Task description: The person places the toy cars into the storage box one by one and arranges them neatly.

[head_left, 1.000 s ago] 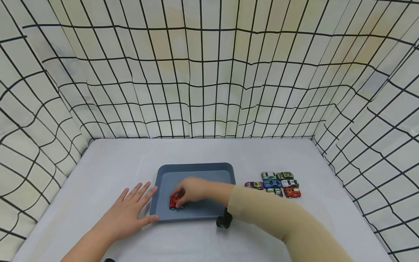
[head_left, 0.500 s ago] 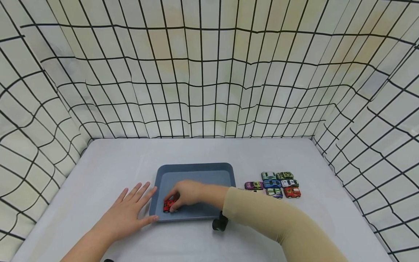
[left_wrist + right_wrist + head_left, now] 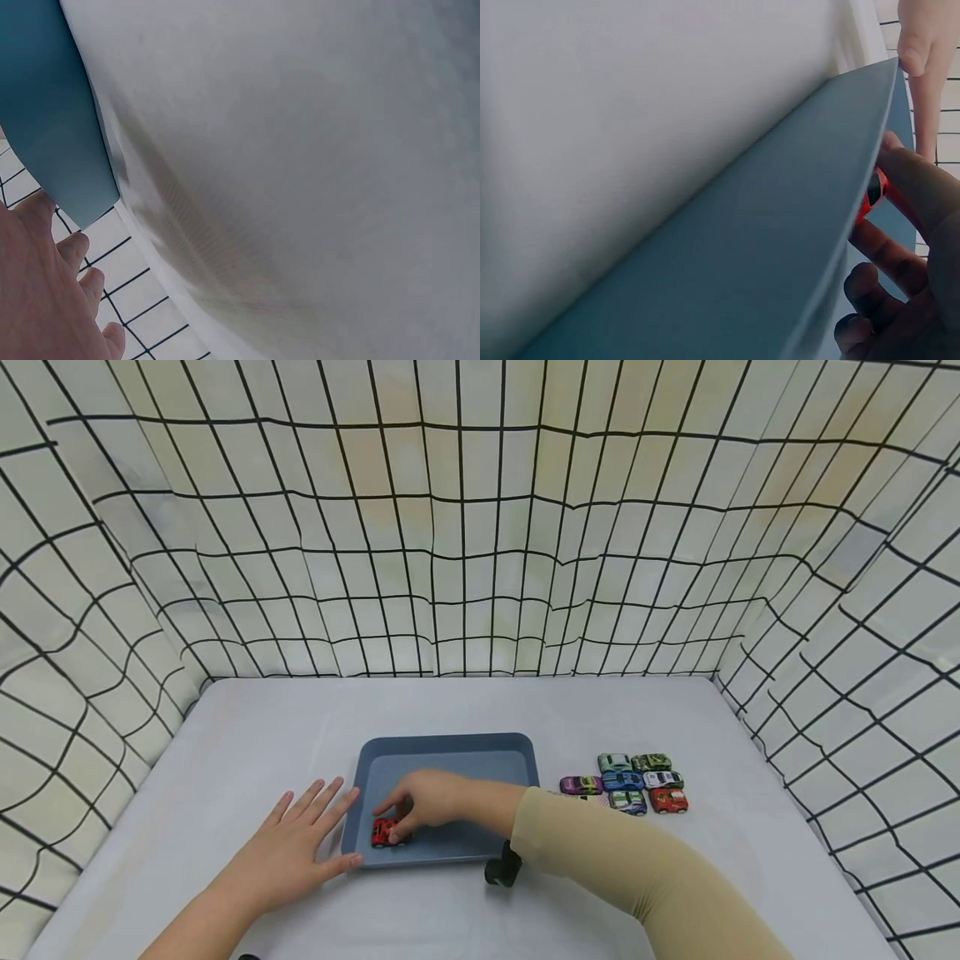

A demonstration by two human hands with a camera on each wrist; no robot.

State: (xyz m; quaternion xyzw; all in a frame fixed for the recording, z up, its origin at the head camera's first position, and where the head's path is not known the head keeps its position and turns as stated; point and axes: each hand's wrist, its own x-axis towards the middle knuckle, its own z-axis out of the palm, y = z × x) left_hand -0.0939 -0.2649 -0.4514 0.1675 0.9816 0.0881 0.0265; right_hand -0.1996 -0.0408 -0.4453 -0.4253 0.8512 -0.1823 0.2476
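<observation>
A red toy car (image 3: 381,832) with black markings sits in the front left corner of the blue-grey tray (image 3: 450,744). My right hand (image 3: 429,797) reaches over the tray, thumb on the car's near side and index finger along its far side, pinching it. In the right wrist view the red toy car (image 3: 874,193) shows between thumb and finger, partly hidden by the tray wall (image 3: 727,217). My left hand (image 3: 300,842) lies flat with spread fingers on the table, thumb tip and fingertips by the tray's left edge.
Several toy cars stand grouped right of the tray, among them a blue car (image 3: 622,781), a purple car (image 3: 581,785) and a red car (image 3: 668,800). A white cloth covers the table (image 3: 450,706). Black-gridded curtains (image 3: 480,568) enclose it. A black wrist camera (image 3: 502,868) sits below my right wrist.
My right hand has moved the red car left and slightly nearer, into the tray's front left corner. Over the last half second it barely moved. The left hand has stayed still.
</observation>
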